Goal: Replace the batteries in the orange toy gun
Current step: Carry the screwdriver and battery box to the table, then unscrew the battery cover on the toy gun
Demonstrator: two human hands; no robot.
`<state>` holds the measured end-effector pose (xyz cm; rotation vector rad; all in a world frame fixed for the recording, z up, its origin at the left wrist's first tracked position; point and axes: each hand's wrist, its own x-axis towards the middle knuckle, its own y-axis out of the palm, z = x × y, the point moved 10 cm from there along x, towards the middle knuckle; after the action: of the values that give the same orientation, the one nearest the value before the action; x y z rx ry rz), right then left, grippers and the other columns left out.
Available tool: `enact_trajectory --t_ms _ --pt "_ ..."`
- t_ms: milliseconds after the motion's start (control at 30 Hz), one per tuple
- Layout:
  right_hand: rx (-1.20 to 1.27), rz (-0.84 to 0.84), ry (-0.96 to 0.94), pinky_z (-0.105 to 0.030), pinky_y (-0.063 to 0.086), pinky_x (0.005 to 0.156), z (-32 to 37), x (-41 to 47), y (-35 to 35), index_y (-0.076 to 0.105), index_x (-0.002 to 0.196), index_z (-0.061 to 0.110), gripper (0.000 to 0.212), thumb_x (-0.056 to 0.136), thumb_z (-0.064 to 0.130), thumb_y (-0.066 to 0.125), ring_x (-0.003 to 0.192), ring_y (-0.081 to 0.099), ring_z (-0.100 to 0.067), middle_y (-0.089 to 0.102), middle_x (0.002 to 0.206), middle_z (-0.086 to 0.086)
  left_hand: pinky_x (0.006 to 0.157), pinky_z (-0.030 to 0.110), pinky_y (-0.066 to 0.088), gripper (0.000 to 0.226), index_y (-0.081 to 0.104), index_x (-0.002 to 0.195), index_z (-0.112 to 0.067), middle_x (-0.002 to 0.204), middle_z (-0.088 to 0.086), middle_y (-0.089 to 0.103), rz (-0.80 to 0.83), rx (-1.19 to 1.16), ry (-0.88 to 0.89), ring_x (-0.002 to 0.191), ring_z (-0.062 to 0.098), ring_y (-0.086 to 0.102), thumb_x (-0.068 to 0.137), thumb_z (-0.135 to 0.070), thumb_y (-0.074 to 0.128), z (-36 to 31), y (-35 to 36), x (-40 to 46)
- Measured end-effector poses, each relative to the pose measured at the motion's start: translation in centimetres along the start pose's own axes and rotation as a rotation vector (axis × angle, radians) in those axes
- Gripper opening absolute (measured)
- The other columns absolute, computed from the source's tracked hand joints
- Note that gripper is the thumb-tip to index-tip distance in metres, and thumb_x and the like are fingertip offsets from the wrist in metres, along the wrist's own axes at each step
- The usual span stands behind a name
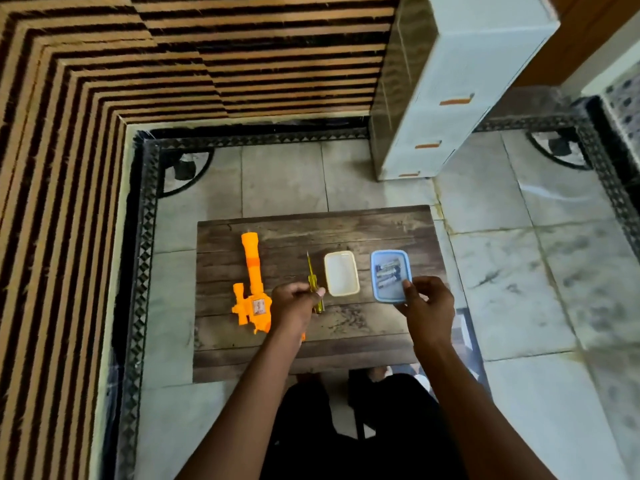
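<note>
The orange toy gun [251, 282] lies on the left of a small dark wooden table [346, 327], barrel pointing away from me. My left hand [294, 304] grips the handle of a yellow screwdriver [314, 284], whose tip points away. Right of it sits an empty yellow-rimmed white box [341, 274]. Further right, a blue box [390, 275] holds several batteries [388, 273]. My right hand [427, 303] is at the blue box's near right corner, thumb and fingers curled around its rim.
The table stands on a pale tiled floor with a black patterned border. A white drawer cabinet [450, 91] with orange handles rises behind the table to the right. A striped orange and black wall [104, 98] fills the left and back.
</note>
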<state>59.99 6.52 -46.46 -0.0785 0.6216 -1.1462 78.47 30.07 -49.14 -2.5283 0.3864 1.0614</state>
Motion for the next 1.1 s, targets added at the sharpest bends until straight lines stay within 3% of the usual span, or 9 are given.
enact_trajectory --t_ms 100,267,333,467,533,667,900,1033,1100 --pt "-0.029 -0.058 0.063 -0.057 0.065 0.080 -3.6 2.2 0.9 0.068 0.098 0.015 0.006 0.098 0.020 0.072 0.098 0.073 -0.030 0.071 0.100 -0.006 0.086 0.050 0.062 0.018 0.070 0.088 -0.013 0.101 0.016 0.075 -0.032 0.094 -0.008 0.096 0.031 0.073 0.081 -0.009 0.086 2.2 0.3 3.4" --pt "-0.088 -0.131 0.025 -0.055 0.065 0.080 -10.0 8.6 3.0 0.068 0.101 0.010 0.005 0.099 0.014 0.069 0.092 0.073 -0.028 0.071 0.097 -0.006 0.085 0.058 0.061 0.027 0.065 0.076 -0.023 0.091 0.013 0.076 -0.061 0.225 -0.024 0.089 0.033 0.075 0.072 -0.016 0.091 8.6 3.1 12.9" --pt "-0.096 -0.135 -0.005 -0.055 0.065 0.079 -13.1 11.6 4.3 0.068 0.097 0.014 0.002 0.098 0.015 0.069 0.091 0.074 -0.026 0.072 0.097 -0.007 0.082 0.054 0.061 0.027 0.064 0.075 -0.022 0.082 0.010 0.073 -0.099 0.240 0.011 0.086 0.034 0.075 0.074 -0.012 0.089 10.0 4.3 15.8" --pt "-0.113 -0.139 -0.094 -0.050 0.065 0.082 -17.3 15.9 6.5 0.070 0.098 0.014 0.003 0.097 0.017 0.070 0.092 0.074 -0.022 0.074 0.097 -0.005 0.066 0.027 0.050 0.020 0.063 0.087 -0.008 0.076 0.007 0.065 -0.142 0.253 0.097 0.073 0.024 0.065 0.082 -0.001 0.081 12.2 5.9 19.7" --pt "-0.123 -0.179 -0.140 -0.038 0.061 0.084 -18.2 17.0 6.7 0.071 0.100 0.014 0.004 0.097 0.017 0.071 0.093 0.072 -0.021 0.073 0.095 -0.003 0.072 0.029 0.051 0.022 0.064 0.085 -0.010 0.082 0.011 0.067 -0.153 0.241 0.119 0.073 0.021 0.063 0.080 -0.001 0.083 13.4 6.1 21.1" --pt "-0.099 -0.292 -0.243 -0.025 0.051 0.080 -19.2 17.5 6.6 0.074 0.099 0.012 0.016 0.096 0.027 0.070 0.084 0.068 -0.012 0.073 0.090 0.000 0.059 0.022 0.045 0.022 0.067 0.088 -0.012 0.073 0.001 0.066 -0.158 0.201 0.176 0.062 0.010 0.060 0.079 -0.007 0.086 14.5 6.1 22.3" --pt "-0.016 -0.346 -0.369 -0.003 0.039 0.063 -19.7 16.9 7.0 0.074 0.100 0.011 0.017 0.097 0.027 0.068 0.074 0.064 -0.005 0.071 0.085 0.003 0.073 0.033 0.057 0.023 0.065 0.076 -0.021 0.076 0.003 0.070 -0.166 0.133 0.376 0.071 0.022 0.069 0.079 -0.015 0.088 13.7 5.5 21.5" --pt "-0.056 -0.354 -0.546 -0.023 0.046 0.082 -18.7 14.5 7.0 0.072 0.110 0.010 0.026 0.093 0.030 0.068 0.095 0.068 -0.020 0.074 0.102 -0.004 0.055 0.019 0.050 0.024 0.065 0.075 -0.025 0.069 -0.006 0.070 -0.194 0.054 0.571 0.054 -0.002 0.065 0.083 -0.012 0.083 12.3 4.9 19.3" --pt "-0.074 -0.348 -0.633 -0.033 0.048 0.092 -17.8 12.1 6.7 0.070 0.116 0.013 0.031 0.091 0.031 0.067 0.106 0.066 -0.024 0.073 0.112 -0.007 0.063 0.026 0.056 0.028 0.065 0.070 -0.030 0.058 -0.012 0.068 -0.189 0.049 0.679 0.053 -0.002 0.065 0.083 -0.012 0.082 12.0 4.3 17.0"
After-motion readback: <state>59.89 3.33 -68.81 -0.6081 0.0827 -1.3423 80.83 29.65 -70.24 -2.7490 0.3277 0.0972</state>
